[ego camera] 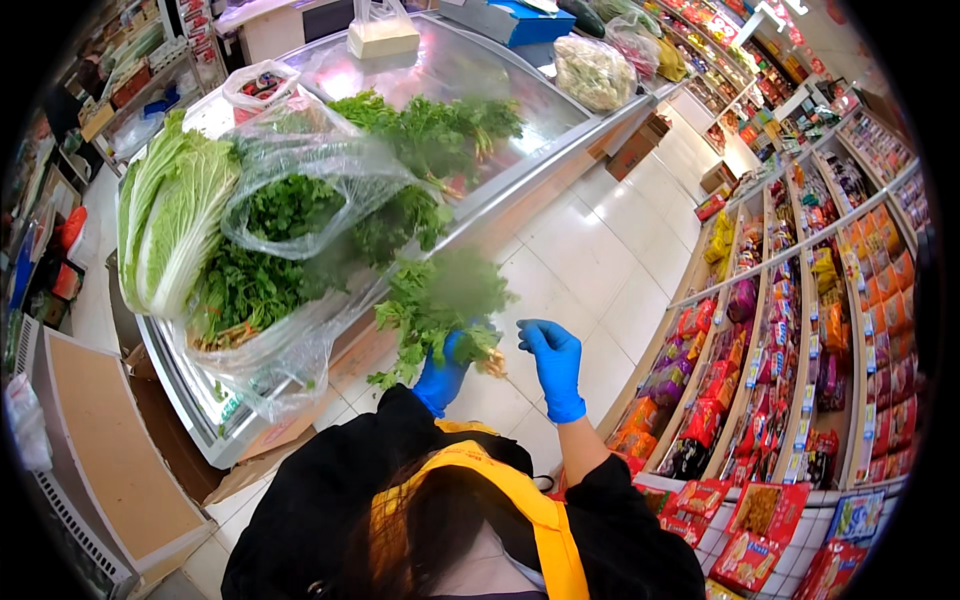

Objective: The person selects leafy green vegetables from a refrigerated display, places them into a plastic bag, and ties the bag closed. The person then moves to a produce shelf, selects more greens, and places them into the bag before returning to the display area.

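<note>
My left hand (444,375), in a blue glove, grips a bunch of coriander (409,304) in front of my chest. The bunch's pale roots (492,364) point right, and a blurred patch covers part of its leaves. Just right of the roots, apart from them, is my blue-gloved right hand (553,361) with its fingers bent. Whether its fingertips pinch anything small cannot be made out. On the glass-topped freezer (517,79), an opened clear plastic bag (352,176) holds more coriander (255,281). Further bunches (431,124) lie loose behind it.
Napa cabbage (176,217) lies left of the bag, near a white carrier bag (259,86). A wrapped white block (384,37) and bagged vegetables (592,71) sit farther back. Shelves of packaged snacks (697,390) stand on my right, across the tiled floor (592,259).
</note>
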{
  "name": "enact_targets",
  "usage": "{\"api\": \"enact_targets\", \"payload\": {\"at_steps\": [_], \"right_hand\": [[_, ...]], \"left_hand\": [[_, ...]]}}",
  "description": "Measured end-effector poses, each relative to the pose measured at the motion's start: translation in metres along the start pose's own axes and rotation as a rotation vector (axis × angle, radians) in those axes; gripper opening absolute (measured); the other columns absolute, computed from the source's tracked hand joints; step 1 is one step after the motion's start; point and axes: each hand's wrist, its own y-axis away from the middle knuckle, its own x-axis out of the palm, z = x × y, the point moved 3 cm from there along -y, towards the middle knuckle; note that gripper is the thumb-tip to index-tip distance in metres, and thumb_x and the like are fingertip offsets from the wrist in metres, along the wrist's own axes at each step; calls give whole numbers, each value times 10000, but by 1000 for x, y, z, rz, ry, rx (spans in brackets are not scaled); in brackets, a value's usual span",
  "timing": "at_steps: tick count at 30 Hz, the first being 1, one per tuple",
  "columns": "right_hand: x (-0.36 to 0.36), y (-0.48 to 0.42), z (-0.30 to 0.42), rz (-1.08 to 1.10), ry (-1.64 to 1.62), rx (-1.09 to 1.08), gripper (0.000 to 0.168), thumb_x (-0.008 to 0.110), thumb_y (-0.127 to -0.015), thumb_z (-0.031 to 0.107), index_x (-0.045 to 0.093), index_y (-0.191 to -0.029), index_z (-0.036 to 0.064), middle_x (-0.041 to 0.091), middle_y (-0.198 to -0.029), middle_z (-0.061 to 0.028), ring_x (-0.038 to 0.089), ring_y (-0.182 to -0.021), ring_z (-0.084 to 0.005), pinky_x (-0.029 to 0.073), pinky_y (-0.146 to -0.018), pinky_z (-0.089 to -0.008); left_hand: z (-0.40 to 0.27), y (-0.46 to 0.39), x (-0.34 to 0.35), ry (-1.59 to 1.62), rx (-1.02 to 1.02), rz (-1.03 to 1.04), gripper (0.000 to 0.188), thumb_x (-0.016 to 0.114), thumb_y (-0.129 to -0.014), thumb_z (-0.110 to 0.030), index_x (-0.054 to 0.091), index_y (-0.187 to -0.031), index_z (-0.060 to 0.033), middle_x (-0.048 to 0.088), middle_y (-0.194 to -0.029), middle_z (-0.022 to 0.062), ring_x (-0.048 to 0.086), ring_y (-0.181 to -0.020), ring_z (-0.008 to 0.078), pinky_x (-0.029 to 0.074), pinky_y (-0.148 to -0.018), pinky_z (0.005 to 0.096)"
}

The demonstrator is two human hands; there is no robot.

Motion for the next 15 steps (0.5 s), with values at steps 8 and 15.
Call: {"api": "enact_targets", "payload": {"at_steps": [8, 15], "right_hand": [[52, -232, -12, 178, 410, -263, 215, 545, -799, 135, 608, -906, -41, 631, -839, -110, 586, -751, -162, 459, -676, -286], [112, -429, -40, 138, 763, -400, 566, 637, -711, 322, 465, -1097, -54, 575, -964, -240, 580, -887, -293, 455, -730, -367]], "left_hand": [[-25, -52, -11, 51, -2, -31, 321, 356, -909, -272, 486, -1042, -10, 535, -989, 131, 524, -897, 232, 441, -771, 364], [-7, -95, -8, 147, 236, -217, 325, 356, -909, -271, 480, -1054, -8, 531, -999, 135, 522, -904, 240, 440, -777, 370]]}}
